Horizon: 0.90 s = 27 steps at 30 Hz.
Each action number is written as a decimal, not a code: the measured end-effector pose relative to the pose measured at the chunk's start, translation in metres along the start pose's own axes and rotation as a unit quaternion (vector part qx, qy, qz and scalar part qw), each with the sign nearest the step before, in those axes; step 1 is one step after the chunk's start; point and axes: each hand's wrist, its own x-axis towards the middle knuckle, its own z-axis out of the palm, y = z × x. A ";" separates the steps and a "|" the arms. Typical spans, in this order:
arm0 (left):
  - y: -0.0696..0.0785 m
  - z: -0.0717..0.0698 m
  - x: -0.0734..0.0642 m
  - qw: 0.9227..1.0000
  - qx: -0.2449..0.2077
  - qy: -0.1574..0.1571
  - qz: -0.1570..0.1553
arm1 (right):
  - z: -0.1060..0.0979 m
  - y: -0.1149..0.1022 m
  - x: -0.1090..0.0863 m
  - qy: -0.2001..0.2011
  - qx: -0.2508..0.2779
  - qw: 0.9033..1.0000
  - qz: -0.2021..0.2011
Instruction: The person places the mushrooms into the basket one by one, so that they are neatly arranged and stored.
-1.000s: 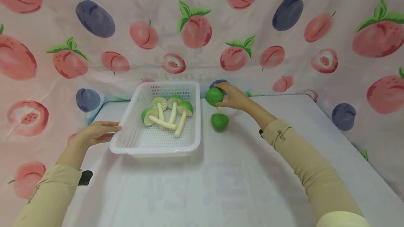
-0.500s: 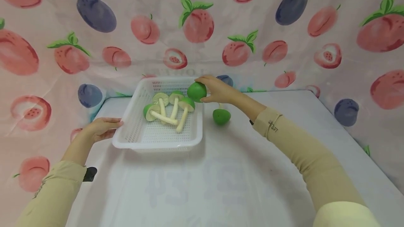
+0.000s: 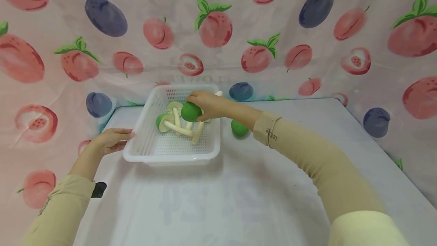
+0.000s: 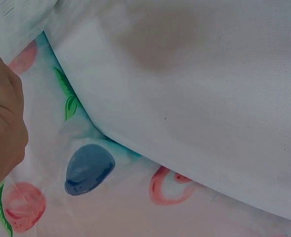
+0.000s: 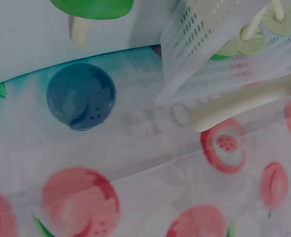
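Observation:
My right hand (image 3: 213, 105) grips a toy mushroom by its green cap (image 3: 191, 112), above the white plastic basket (image 3: 170, 158). The held mushroom's pale stem (image 5: 249, 101) sticks out behind the hand, clear of the basket wall in the right wrist view. Several similar mushrooms (image 3: 166, 122) lie inside the basket, partly covered by my right hand. Another green-capped mushroom (image 3: 239, 128) stays on the table right of the basket, partly behind my forearm. My left hand (image 3: 114, 139) holds the basket's left rim; its fingertips are out of sight in the left wrist view.
A white-covered table (image 3: 239, 200) carries the basket near its back edge. Behind and beside it hangs a cloth (image 3: 218, 63) printed with peaches and plums, close to the basket's back wall.
My right hand has carried the mushroom left from beside the basket to above the ones inside. The left hand stays at the rim, and the other mushroom on the table has not moved.

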 end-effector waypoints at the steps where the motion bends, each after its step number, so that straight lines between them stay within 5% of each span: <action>1: 0.000 0.000 0.000 1.000 0.003 0.000 -0.001 | 0.001 -0.003 0.003 -0.004 -0.003 1.000 -0.008; 12: 0.001 0.001 -0.001 1.000 0.021 0.005 -0.006 | 0.009 -0.032 0.029 -0.016 0.001 0.997 -0.069; 27: 0.002 0.002 -0.002 0.999 0.032 0.010 0.002 | 0.041 -0.074 0.064 -0.118 -0.048 0.989 -0.075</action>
